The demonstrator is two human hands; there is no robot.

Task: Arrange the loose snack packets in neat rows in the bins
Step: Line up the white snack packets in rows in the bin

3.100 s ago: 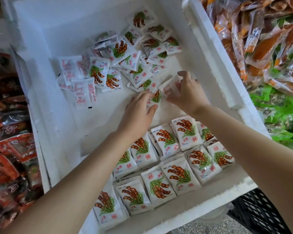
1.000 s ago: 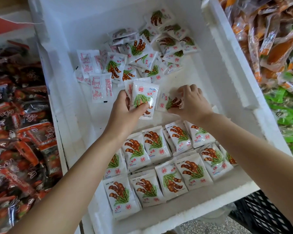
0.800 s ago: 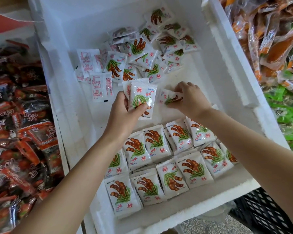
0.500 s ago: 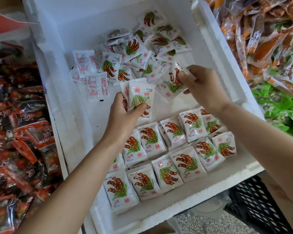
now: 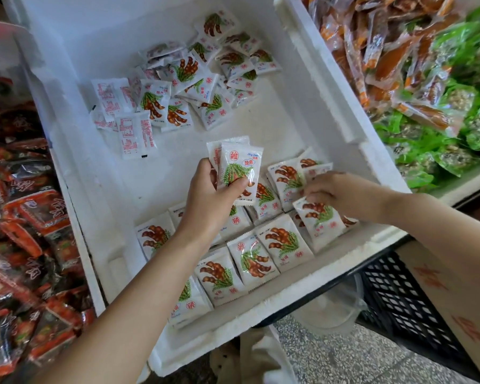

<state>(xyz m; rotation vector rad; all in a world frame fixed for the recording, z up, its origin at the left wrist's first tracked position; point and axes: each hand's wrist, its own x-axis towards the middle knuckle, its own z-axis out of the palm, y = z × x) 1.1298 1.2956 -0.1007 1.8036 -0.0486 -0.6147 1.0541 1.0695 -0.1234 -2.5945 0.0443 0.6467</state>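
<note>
A white foam bin [image 5: 324, 112] holds small white tamarind snack packets. A loose pile of packets [image 5: 183, 87] lies at its far end, some face down. Two neat rows of packets [image 5: 250, 253] lie along the near edge. My left hand [image 5: 208, 195] holds a small stack of packets [image 5: 239, 167] upright above the rows. At the right end of the rows, my right hand [image 5: 341, 192] presses fingertips on a packet [image 5: 319, 220] that lies there.
To the left lies a bin of red and black packets [image 5: 20, 231]. A right-hand bin holds orange packets [image 5: 380, 51] and green packets [image 5: 441, 128]. A black plastic crate [image 5: 405, 306] and a speckled floor [image 5: 344, 358] sit below the bin's near edge.
My right hand has come down from the loose pile to the right end of the rows with a packet. My left hand keeps its stack in about the same place.
</note>
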